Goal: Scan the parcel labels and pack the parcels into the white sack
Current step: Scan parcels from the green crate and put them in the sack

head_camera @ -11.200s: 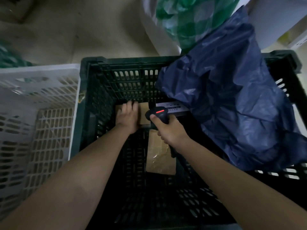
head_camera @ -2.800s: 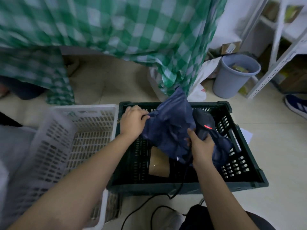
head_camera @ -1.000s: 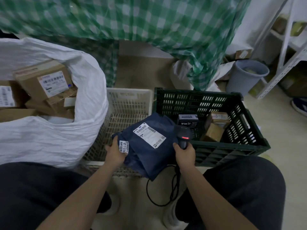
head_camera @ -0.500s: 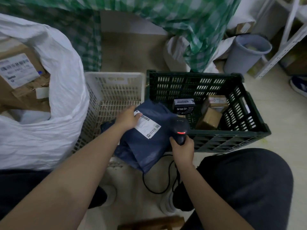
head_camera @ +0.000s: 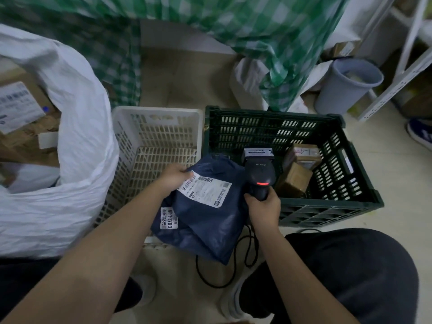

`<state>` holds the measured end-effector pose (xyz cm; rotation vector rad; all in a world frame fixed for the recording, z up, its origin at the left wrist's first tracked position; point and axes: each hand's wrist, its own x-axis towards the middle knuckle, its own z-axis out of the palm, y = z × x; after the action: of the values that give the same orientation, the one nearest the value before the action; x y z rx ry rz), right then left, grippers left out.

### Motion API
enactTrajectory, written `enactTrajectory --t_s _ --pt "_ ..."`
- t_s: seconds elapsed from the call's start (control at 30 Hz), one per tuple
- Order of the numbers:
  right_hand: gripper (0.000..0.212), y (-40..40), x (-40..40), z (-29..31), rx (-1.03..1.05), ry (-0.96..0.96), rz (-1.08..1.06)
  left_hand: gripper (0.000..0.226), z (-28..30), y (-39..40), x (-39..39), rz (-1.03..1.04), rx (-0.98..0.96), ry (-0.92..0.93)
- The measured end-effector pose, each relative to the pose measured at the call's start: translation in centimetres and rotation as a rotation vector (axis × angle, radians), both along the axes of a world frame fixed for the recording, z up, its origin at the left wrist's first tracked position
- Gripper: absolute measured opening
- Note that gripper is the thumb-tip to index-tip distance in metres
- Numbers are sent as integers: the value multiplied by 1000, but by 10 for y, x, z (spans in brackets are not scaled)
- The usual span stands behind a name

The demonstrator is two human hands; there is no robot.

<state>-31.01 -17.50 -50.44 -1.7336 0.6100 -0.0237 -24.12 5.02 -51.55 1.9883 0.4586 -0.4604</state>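
A dark blue soft plastic mailer bag (head_camera: 205, 220) hangs in front of the person's knees, overlapping the near rims of two crates. A white rectangular shipping label (head_camera: 205, 190) with barcodes faces up on it, and a smaller white sticker (head_camera: 168, 218) with printed digits sits lower on its left side. The left hand (head_camera: 173, 178) holds the bag's upper left edge, fingers curled over it with the thumb at the corner of the label. The right hand (head_camera: 263, 206) is wrapped round the grip of a black corded handheld barcode scanner (head_camera: 259, 176), whose red light glows; its head stands just beside the label's right end. The scanner's black cable (head_camera: 233, 270) loops on the floor below the bag.

To the right stands a dark green slatted plastic crate (head_camera: 327, 206), holding a small black-and-white printed box (head_camera: 257, 154) and two brown cardboard parcels (head_camera: 297, 174) leaning together at its right side. Touching its left wall is a white slatted plastic crate (head_camera: 149, 127). Further left, the large white woven sack (head_camera: 77, 141) stands open, with brown cardboard boxes (head_camera: 21, 122) inside, one bearing a white label.

Behind the crates hangs a green-and-white checked cloth (head_camera: 268, 31). At the far right is a grey round plastic bin (head_camera: 346, 90), beside a white metal shelf frame (head_camera: 402, 73).
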Motion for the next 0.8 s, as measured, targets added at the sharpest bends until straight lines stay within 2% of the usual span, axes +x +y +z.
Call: enactTrajectory --t_s 0.1,0.23,0.4,0.47,0.53,0.67,0.8 --pt "23 -5 12 19 -22 -89 19 5 25 -12 4 129 -105 -162" --pt "24 -8 30 59 -15 -233 15 9 76 -17 7 259 -187 -400" --pt "22 -2 54 108 23 -399 -34 9 128 -8 -2 331 -114 -612" --pt "20 2 58 116 11 -382 -32 11 128 -3 -13 369 -62 -587" --pt "18 2 58 110 -42 -299 -17 15 113 2 -27 373 -36 -467" --pt "12 6 39 82 -18 -78 150 19 55 5 -57 342 -163 -186" --pt "21 13 8 62 -100 -1 331 16 14 7 -78 350 -202 -60"
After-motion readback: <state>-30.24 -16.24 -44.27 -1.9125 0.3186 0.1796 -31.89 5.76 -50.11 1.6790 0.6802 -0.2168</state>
